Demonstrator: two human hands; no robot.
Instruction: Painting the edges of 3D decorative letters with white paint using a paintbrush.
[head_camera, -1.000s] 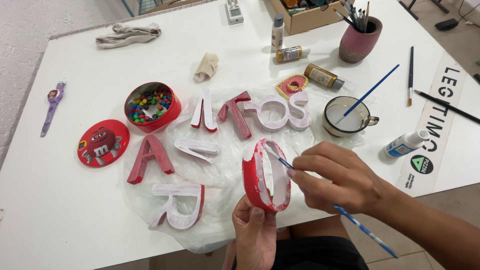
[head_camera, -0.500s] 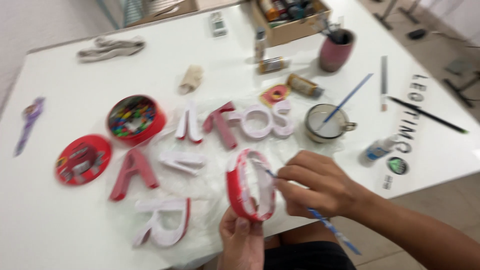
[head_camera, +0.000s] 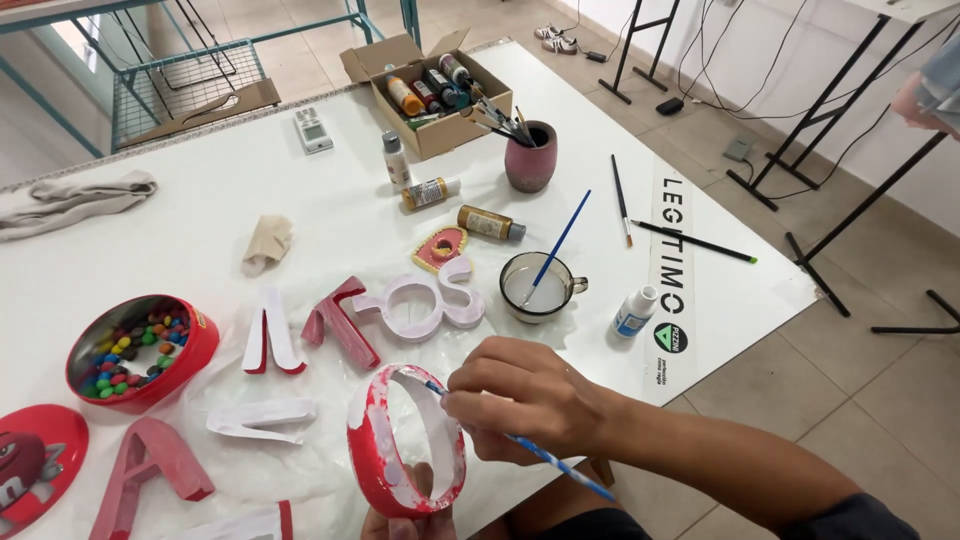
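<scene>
Since earlier, one O-shaped letter (head_camera: 405, 440) lower, left hand (head_camera: 405, 520) gripping; right hand (head_camera: 525, 400) pinching one brush (head_camera: 540, 455).

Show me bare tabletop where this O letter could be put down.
Bare patches: between the grey cloth and the remote, and between the black pencil and the table's right corner. Crowded: the plastic sheet with letters around the left hand, and by the tin of candies.
</scene>
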